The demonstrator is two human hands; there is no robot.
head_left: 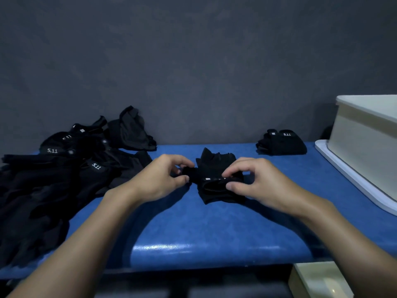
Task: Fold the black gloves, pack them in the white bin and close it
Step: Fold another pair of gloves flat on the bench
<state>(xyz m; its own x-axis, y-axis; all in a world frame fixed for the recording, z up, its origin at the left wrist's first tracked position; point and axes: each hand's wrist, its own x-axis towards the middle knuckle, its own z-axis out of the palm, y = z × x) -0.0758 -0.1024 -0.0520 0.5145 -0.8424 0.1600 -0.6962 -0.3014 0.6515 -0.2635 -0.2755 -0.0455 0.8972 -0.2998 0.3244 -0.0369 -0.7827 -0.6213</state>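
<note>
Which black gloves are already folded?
The small black glove bundle near the white bin; the left pile lies loose, the middle glove is half-done.

Blue bench (214, 229), glove pile (53, 175) left, folded gloves (281, 145), white bin (365, 143) right

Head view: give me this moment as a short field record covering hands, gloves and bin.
left hand: pinches the glove in work at its left end
right hand: pinches that glove's near edge
unfolded pile: left side of the blue table
folded gloves: far side, left of the white bin
bin contents: not visible
</note>
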